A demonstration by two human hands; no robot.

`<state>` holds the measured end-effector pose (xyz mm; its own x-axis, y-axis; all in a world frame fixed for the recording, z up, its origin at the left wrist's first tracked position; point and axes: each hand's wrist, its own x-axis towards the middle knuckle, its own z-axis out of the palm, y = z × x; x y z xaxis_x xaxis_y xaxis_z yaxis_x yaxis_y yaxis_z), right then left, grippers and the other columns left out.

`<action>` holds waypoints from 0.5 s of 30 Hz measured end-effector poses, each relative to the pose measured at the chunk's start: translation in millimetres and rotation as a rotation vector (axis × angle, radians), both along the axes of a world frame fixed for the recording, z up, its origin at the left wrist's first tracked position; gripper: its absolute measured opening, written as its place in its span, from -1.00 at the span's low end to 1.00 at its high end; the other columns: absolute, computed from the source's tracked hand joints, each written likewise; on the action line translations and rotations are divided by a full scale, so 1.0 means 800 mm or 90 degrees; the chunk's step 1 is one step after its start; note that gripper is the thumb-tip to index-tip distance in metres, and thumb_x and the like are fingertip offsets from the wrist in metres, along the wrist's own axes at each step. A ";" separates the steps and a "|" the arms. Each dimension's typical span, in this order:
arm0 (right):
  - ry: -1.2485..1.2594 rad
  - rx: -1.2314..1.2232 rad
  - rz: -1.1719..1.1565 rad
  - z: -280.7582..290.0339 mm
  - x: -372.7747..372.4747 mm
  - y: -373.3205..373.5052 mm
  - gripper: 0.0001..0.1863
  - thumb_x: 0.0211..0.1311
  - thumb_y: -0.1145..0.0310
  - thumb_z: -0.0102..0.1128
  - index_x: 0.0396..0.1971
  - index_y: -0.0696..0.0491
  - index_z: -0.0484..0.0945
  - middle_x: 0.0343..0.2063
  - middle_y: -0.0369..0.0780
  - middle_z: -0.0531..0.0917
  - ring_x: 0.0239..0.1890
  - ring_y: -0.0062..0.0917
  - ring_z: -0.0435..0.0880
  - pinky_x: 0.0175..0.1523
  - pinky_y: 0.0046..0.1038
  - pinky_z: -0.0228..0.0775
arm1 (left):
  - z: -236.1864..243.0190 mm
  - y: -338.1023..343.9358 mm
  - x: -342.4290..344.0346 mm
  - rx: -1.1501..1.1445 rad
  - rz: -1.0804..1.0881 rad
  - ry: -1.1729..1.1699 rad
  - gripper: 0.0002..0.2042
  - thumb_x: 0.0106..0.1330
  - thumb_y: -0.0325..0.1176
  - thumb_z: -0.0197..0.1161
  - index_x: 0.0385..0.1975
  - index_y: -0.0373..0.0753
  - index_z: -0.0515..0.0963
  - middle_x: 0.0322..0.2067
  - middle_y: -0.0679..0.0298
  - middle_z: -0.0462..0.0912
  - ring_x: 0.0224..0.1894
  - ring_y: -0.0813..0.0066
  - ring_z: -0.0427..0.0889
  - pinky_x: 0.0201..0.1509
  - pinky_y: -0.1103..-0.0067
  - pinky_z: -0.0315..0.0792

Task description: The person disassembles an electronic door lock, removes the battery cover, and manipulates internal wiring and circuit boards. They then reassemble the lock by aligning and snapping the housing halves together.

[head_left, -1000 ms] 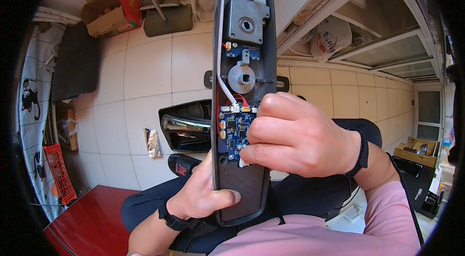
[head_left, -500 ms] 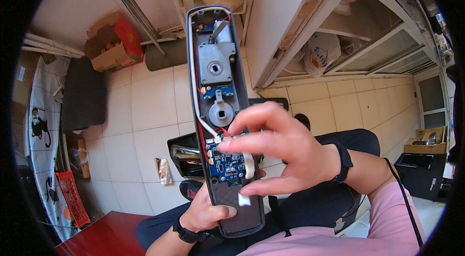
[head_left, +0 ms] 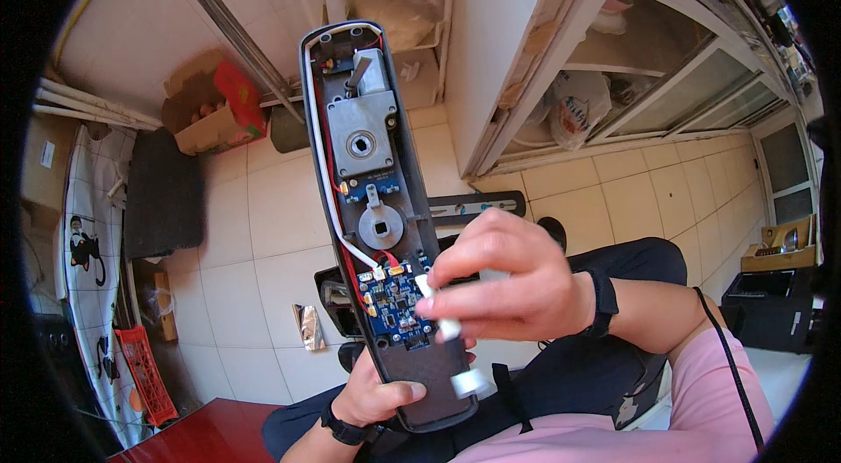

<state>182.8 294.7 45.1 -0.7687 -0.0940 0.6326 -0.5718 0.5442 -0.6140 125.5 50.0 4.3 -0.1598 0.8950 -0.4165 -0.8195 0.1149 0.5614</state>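
Observation:
My left hand grips the lower end of a long black housing, tilted slightly in view. Inside are a square metal gearbox, a grey round part with a square hole, white and red wires, and a blue circuit board. My right hand is at the board's right side, fingers closed on a thin white strip, with a blurred white end piece dangling over the lower housing. Whether the strip is attached to the board I cannot tell.
Below me on the tiled floor are a black casing, a long dark plate and a foil packet. A cardboard box and dark mat stand left, a glass-fronted cabinet right, a red surface lower left.
The housing has shifted left and down in view. My right fingers spread from the board half a second ago and now pinch the white strip, whose end piece has swung outward to the right.

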 end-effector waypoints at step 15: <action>-0.289 -0.600 -0.132 0.012 -0.008 0.005 -0.77 0.53 0.32 0.11 -0.15 0.18 0.63 -0.27 -0.34 0.65 -0.20 -0.75 0.55 -0.02 -0.64 0.43 | 0.021 0.013 0.027 0.005 -0.056 -0.024 -0.18 -0.06 -0.42 0.40 0.32 -0.38 0.25 0.15 -0.02 0.50 0.15 0.07 0.58 0.30 0.14 0.46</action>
<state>176.7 298.6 54.5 -0.8957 0.4436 0.0316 -0.1338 -0.2010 -0.9704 146.8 60.7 21.1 -0.0646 0.9079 -0.4142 -0.8268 0.1838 0.5317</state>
